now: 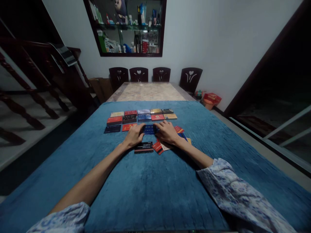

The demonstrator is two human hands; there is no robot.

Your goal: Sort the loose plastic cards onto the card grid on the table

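Observation:
Both my hands rest on a blue cloth [155, 181] covering the table. My left hand [134, 135] and my right hand [167, 132] pinch the two ends of a dark blue card [150, 129] lying flat between them. Beyond it lie neat rows of several coloured cards [143, 117]. A dark card with pale stripes [143, 147] lies just before my left wrist. A loose heap of red, white and blue cards [162, 146] lies under and beside my right hand.
The bare marble tabletop [148, 92] continues past the cloth. Several dark chairs [138, 74] stand at the far end. A wall cabinet [127, 27] holds bottles. A wooden stair rail [36, 81] is at left, a red box [212, 98] at right.

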